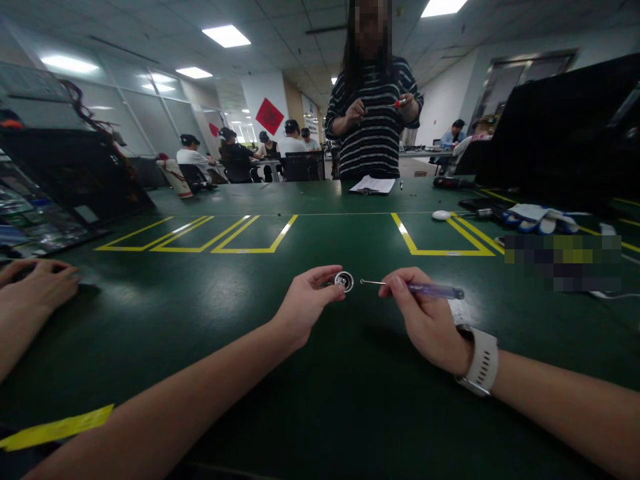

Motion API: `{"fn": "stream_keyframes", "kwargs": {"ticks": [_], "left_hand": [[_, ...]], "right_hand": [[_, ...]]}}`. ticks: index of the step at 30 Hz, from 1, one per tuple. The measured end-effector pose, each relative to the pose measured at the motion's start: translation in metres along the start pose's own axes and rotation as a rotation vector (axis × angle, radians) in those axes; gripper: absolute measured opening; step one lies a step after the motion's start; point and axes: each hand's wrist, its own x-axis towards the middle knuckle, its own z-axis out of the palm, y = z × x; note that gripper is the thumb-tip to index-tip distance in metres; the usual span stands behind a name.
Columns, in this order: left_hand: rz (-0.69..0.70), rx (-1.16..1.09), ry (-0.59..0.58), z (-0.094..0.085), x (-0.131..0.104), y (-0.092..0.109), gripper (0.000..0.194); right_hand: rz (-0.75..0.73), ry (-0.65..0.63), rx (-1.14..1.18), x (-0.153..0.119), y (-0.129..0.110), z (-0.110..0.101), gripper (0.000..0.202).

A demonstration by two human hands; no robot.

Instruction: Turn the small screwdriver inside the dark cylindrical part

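My left hand (307,300) pinches a small round metal part (344,281) with a dark ring inside, its open face turned towards me and the right. My right hand (425,317), with a pale watch at the wrist, holds a tool with a translucent purple handle (437,291). The tool's thin metal shaft (373,283) points left, and its small tip stops just short of the round part, with a narrow gap between them. Both hands are above the green table (320,387).
Yellow tape outlines (453,253) mark the table. A clipboard with paper (373,185) lies at the far edge before a standing person (373,120). Gloves (540,218) and a white oval object (441,215) are right. Another person's hand (43,287) rests at left.
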Motion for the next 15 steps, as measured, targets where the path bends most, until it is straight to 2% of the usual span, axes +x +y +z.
{"fn": "stream_keyframes", "kwargs": {"ticks": [6, 15], "left_hand": [[0.003, 0.071, -0.029, 0.002, -0.005, 0.001, 0.030], [0.076, 0.147, -0.072, 0.005, -0.012, 0.005, 0.025]], "right_hand": [[-0.167, -0.208, -0.111, -0.003, -0.009, 0.000, 0.013], [-0.207, -0.284, -0.132, -0.002, -0.008, 0.001, 0.011]]}}
